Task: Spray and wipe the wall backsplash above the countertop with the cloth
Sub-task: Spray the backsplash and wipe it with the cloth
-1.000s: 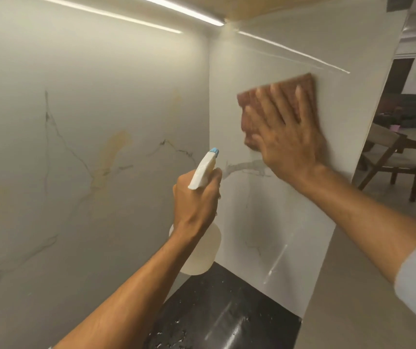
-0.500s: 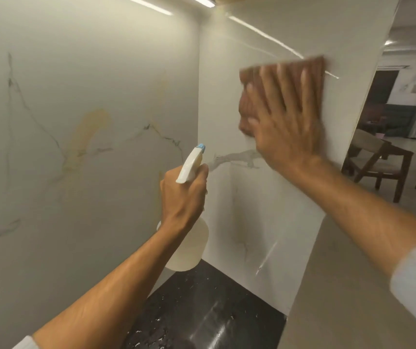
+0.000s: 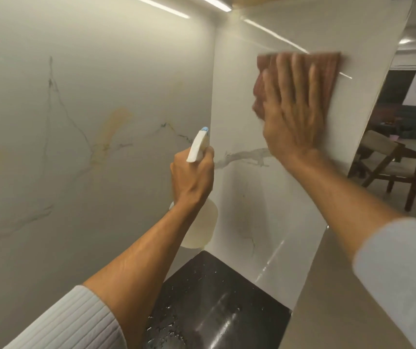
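Observation:
My right hand (image 3: 293, 114) presses a reddish-brown cloth (image 3: 329, 71) flat against the white marble side panel of the backsplash (image 3: 247, 202), high up near the panel's right edge; the hand is motion-blurred. My left hand (image 3: 193, 175) grips a white spray bottle (image 3: 198, 149) with a blue nozzle tip, held upright in front of the corner where the two wall panels meet. The bottle's pale round body (image 3: 201, 230) hangs below my fist. The left wall panel (image 3: 75, 122) shows grey veins and yellowish patches.
A black speckled countertop (image 3: 209, 306) with water droplets lies below the corner. A beige ledge (image 3: 327, 298) runs along the right. Beyond the panel's edge stand a wooden chair (image 3: 398, 167) and a table in the adjoining room. Light strips (image 3: 212, 3) glow overhead.
My right hand has slid the cloth upward and a little right along the side panel. The left hand holds the spray bottle in much the same place.

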